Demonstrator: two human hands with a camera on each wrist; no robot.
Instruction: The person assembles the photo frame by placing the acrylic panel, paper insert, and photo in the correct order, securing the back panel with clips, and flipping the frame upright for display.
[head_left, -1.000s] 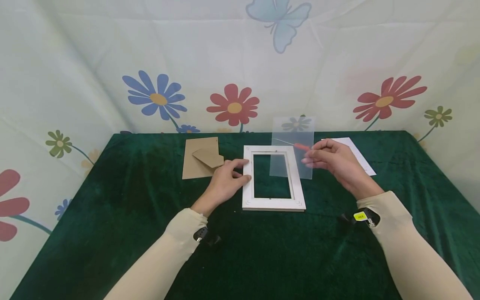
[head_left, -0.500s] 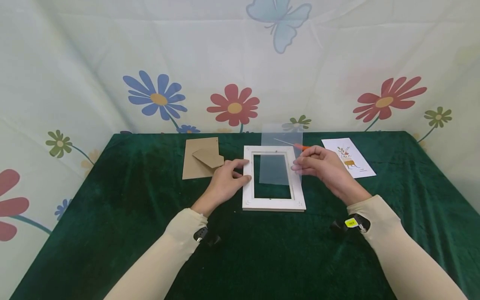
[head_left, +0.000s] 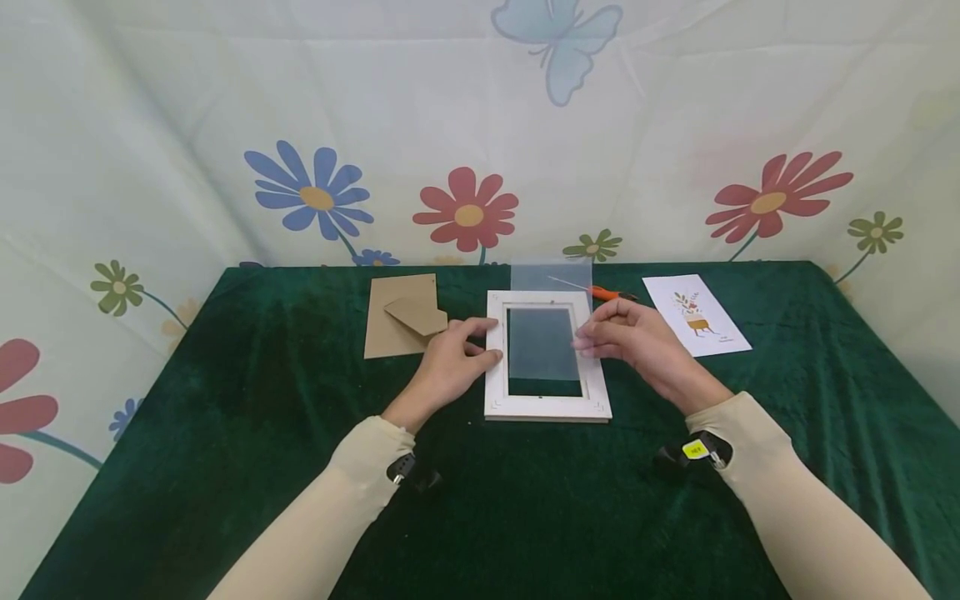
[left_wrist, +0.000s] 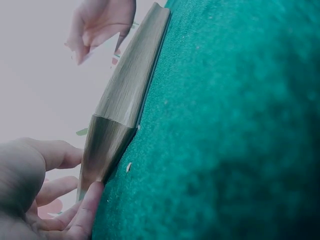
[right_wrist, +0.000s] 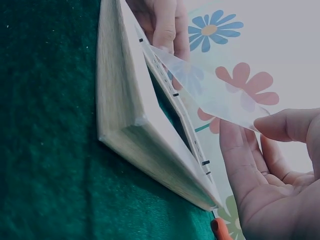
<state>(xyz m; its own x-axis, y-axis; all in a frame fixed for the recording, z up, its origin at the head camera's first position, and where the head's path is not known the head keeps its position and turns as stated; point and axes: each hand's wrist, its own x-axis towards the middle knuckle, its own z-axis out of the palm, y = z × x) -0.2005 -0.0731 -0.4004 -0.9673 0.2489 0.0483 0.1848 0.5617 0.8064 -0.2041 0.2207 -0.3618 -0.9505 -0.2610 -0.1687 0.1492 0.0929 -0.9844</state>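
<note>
A white picture frame point(head_left: 547, 407) lies on the green cloth, with small dark tabs along its inner rim in the right wrist view. My left hand point(head_left: 452, 358) holds the frame's left edge between thumb and fingers. Between thumb and fingers of my right hand point(head_left: 637, 342), a clear plastic sheet point(head_left: 543, 346) is pinched by its right edge. The sheet point(right_wrist: 215, 95) slants above the frame opening, its upper part reaching past the frame's far side. In the left wrist view, the sheet's corner point(left_wrist: 107, 50) shows beyond the frame's wooden side point(left_wrist: 132, 75).
Behind the frame lies a screwdriver with an orange handle point(head_left: 611, 293). A brown backing board point(head_left: 382, 325) with a folded stand piece point(head_left: 420, 317) is at the left. A white card with a printed picture point(head_left: 723, 329) lies at the right. A flowered curtain point(head_left: 375, 100) hangs behind.
My right hand has brought the clear sheet left and down over the frame, uncovering the screwdriver handle and the printed card. The left hand and frame stay put.
</note>
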